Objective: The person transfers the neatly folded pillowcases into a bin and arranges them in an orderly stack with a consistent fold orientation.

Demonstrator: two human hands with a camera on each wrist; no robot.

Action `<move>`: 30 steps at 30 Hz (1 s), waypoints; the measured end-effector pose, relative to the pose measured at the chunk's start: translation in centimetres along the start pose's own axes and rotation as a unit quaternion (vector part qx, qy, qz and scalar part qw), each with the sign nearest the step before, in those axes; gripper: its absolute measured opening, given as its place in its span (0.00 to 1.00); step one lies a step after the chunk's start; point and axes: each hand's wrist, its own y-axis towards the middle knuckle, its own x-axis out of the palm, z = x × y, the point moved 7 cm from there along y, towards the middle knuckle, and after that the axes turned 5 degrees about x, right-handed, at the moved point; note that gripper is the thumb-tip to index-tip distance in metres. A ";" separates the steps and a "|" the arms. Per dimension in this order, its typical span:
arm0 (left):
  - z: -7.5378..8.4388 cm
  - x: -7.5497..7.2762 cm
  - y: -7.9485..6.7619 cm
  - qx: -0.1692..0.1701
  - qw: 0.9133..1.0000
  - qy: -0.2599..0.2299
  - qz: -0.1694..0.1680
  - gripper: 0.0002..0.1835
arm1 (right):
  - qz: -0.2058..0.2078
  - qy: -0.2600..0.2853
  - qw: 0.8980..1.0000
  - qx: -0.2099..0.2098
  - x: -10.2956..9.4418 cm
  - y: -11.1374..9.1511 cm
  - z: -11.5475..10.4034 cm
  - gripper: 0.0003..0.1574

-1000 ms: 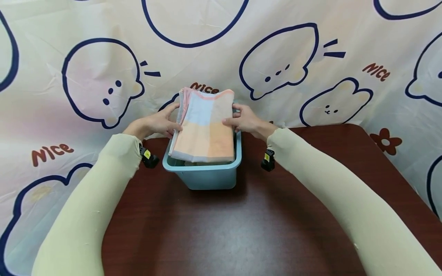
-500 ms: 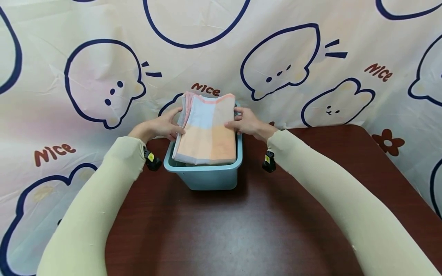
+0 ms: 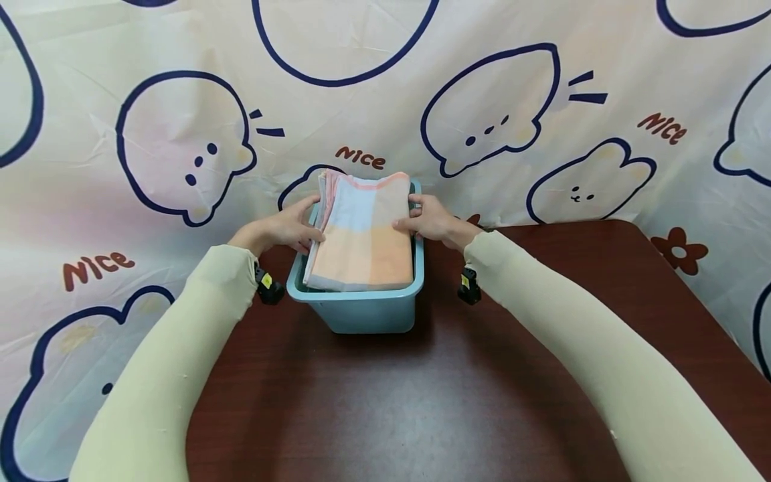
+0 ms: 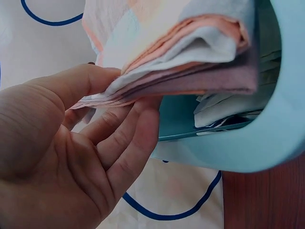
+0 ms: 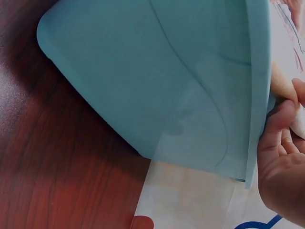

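Observation:
A folded plaid cloth in peach, pale blue and grey lies in the mouth of a teal plastic bin. My left hand pinches its left edge, thumb on top and fingers beneath the layers, as the left wrist view shows. On the opposite side my right hand holds the cloth's right edge, thumb above, with fingers at the bin's rim. Under the cloth, more folded fabric shows inside the bin in the left wrist view. The fingers under the cloth are partly hidden.
The bin stands on a dark brown wooden table, near its back edge. Behind the table hangs a pale printed curtain with blue outlines. Black wrist cameras sit on both sleeves.
Both hands have lowered the folded cloth a little further into the bin. Its front edge now sits closer to the bin's near rim. The grip of both hands stays the same.

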 end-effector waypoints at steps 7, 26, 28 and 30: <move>-0.5 0.4 0.3 -0.004 1.000 0.006 0.000 0.46 | -0.012 -0.023 1.000 0.004 0.1 -0.1 0.0 0.50; -1.6 1.0 1.2 -0.018 0.998 0.045 0.032 0.46 | 0.005 -0.090 0.996 -0.007 0.5 0.1 -0.4 0.42; -1.7 1.0 1.1 -0.013 0.998 0.046 0.039 0.45 | 0.014 -0.099 0.995 -0.009 0.6 0.1 -0.5 0.39; -1.8 1.0 1.0 -0.006 0.998 0.046 0.045 0.45 | 0.020 -0.104 0.994 -0.011 0.8 0.0 -0.6 0.36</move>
